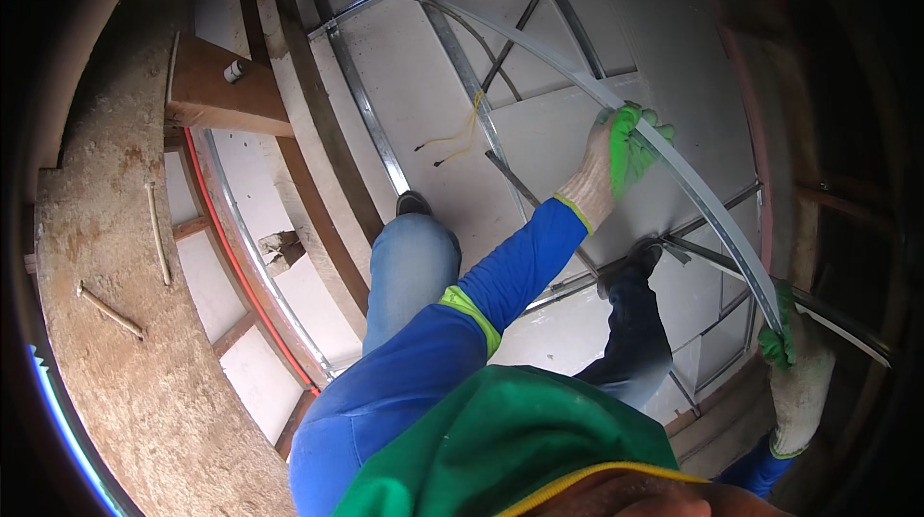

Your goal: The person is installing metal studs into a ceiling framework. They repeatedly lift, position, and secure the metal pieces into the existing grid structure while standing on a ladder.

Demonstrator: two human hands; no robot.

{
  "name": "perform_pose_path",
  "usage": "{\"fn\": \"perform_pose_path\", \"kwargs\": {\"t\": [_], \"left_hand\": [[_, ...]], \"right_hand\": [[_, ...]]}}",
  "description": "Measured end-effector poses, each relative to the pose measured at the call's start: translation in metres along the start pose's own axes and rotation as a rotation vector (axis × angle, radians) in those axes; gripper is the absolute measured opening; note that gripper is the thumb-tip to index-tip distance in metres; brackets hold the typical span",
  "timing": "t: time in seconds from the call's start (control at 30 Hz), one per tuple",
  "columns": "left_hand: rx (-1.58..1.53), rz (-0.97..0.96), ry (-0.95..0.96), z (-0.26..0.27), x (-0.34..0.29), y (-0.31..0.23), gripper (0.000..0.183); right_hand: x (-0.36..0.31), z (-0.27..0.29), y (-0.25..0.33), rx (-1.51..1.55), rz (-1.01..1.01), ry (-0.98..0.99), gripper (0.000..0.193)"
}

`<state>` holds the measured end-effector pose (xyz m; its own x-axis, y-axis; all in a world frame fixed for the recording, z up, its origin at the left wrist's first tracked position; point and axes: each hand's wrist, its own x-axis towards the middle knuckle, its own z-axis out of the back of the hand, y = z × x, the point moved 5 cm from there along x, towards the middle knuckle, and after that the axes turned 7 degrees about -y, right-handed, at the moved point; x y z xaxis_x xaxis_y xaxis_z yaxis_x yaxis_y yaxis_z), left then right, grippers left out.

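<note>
A long, pale metal strip (707, 194), like a drywall channel, runs from the upper middle of the view down to the right. My left hand (621, 146), in a white knit glove with green-coated fingers, is closed around its middle part. Toward the strip's near end, my right hand (794, 358), gloved the same way, has its fingers against it in a dim area and seems to grip it. A dark metal bar (828, 310) passes by the right hand. My feet rest on the metal framing below, among pale panels (414, 64).
Metal studs (366, 108) cross the panels, with loose yellow wires (467, 132) between them. Timber beams (322, 93) and a red conduit (236, 257) run along the left. A wide wooden board (125, 199) there carries two thin rod-like pieces (157, 233). A white pipe stub (233, 71) pokes from a wood block.
</note>
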<state>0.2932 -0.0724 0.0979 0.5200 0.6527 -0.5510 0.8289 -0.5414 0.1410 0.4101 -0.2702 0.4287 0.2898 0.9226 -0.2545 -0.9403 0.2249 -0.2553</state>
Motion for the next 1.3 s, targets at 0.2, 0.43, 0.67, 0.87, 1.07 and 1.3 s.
{"fn": "perform_pose_path", "kwargs": {"t": [0.2, 0.43, 0.67, 0.87, 1.07, 1.3], "left_hand": [[0.723, -0.399, -0.084, -0.031, 0.027, -0.042, 0.013], [1.114, -0.447, -0.068, -0.027, 0.156, -0.167, 0.033], [1.879, -0.495, -0.169, -0.058, 0.202, -0.235, 0.047], [2.162, -0.718, -0.049, -0.051, 0.244, -0.322, 0.046], [1.734, -0.379, -0.192, -0.036, 0.169, -0.252, 0.036], [1.464, -0.433, -0.334, 0.013, 0.089, -0.255, 0.029]], "right_hand": [[-0.024, -0.157, 0.021, 1.168, -0.536, 0.298, 0.057], [0.154, -0.214, 0.241, 1.764, -0.462, 0.251, 0.048], [0.288, -0.209, 0.333, 2.121, -0.41, 0.232, 0.021], [0.366, -0.251, 0.394, 1.842, 0.441, -0.006, 0.023], [0.288, -0.221, 0.356, 1.981, -0.273, 0.518, 0.024], [0.207, -0.222, 0.364, 1.9, -0.283, 0.618, 0.023]]}}
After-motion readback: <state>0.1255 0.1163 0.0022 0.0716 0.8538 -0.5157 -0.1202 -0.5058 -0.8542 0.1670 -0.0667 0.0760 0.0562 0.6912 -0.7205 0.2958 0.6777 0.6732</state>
